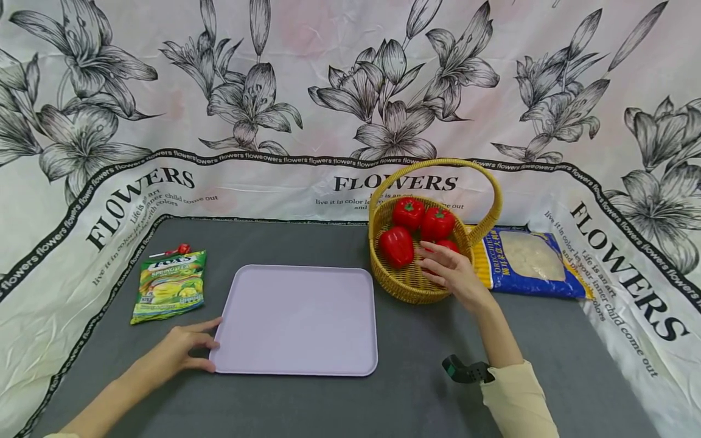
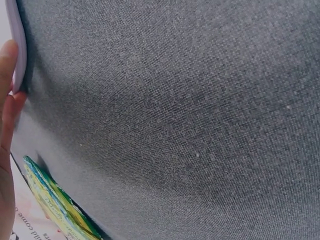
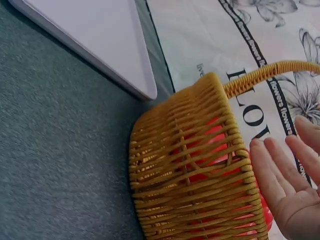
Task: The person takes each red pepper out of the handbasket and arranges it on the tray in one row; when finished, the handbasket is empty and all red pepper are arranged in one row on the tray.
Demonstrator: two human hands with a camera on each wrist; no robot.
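My left hand (image 1: 181, 350) rests its fingertips on the left edge of a pale lilac rectangular tray (image 1: 296, 322). The left wrist view catches only fingers (image 2: 7, 65) at the tray's rim. Over the front right of a yellow woven basket (image 1: 408, 294), my right hand (image 1: 453, 272) reaches in with fingers extended and nothing gripped. Inside the basket lie a red bell pepper (image 1: 397, 247) and several red tomatoes (image 1: 408, 213), one partly hidden by the hand. In the right wrist view the fingers (image 3: 272, 175) are just above the basket's rim (image 3: 240, 140).
A green candy bag (image 1: 168, 287) lies left of the tray, with a small red item (image 1: 184, 249) behind it. Right of the basket is a blue and yellow pasta bag (image 1: 528, 263). The basket's tall handle (image 1: 438, 162) arches over it. A flower-printed cloth (image 1: 306, 182) hangs behind.
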